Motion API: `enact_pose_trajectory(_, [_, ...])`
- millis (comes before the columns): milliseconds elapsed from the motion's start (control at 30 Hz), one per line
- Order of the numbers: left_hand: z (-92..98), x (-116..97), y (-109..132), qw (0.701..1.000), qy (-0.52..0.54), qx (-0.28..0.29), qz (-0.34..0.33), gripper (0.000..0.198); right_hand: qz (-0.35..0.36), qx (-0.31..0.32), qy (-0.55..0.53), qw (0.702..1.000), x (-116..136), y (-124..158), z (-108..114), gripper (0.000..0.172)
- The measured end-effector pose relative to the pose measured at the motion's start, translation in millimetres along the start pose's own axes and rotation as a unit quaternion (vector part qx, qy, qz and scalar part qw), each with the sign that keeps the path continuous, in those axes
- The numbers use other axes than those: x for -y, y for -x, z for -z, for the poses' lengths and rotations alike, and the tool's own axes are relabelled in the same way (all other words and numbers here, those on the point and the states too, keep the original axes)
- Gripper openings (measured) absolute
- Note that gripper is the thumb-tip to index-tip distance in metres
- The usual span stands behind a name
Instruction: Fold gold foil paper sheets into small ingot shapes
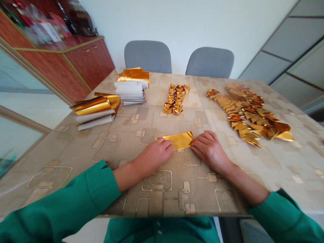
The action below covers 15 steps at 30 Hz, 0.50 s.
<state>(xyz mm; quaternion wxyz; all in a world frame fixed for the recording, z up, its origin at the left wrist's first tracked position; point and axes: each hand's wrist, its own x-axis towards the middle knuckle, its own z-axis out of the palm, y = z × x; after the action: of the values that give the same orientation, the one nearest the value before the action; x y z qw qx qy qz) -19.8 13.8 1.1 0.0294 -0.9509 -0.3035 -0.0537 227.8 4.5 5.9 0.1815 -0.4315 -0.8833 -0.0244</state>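
A folded strip of gold foil paper (179, 140) lies between my hands near the middle of the table. My left hand (160, 151) grips its left end, fingers closed over the edge. At the other end, the fingers of my right hand (209, 147) pinch the right edge, where a corner looks folded. Farther back stand two short rows of folded gold foil pieces (175, 98). To the right lie long overlapping rows of pointed gold foil pieces (249, 114).
Gold and white paper sheets (97, 109) are stacked at the left, with another paper stack (133, 88) behind them. A patterned cloth covers the table (106, 189). Two grey chairs (148, 55) stand at the far side, and a wooden cabinet (86, 60) is at the back left.
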Motion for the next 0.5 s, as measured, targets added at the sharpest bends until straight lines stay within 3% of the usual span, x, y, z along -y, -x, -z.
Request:
enact_pose_trajectory(100, [2.3, -7, 4, 1.000, -0.011, -0.014, -0.001, 0.029, 0.072, 0.015, 0.009, 0.997, 14, -5, -4, 0.019])
enact_pose_trajectory(200, [1.2, -11, 7, 1.000, -0.011, -0.017, -0.002, 0.031, 0.101, 0.019, 0.003, 0.995, 23, -7, -8, 0.021])
enact_pose_trajectory(500, [-5.0, -2, 14, 0.999, 0.008, -0.033, -0.032, 0.031, 0.055, 0.009, 0.045, 0.997, -3, 17, 9, 0.019])
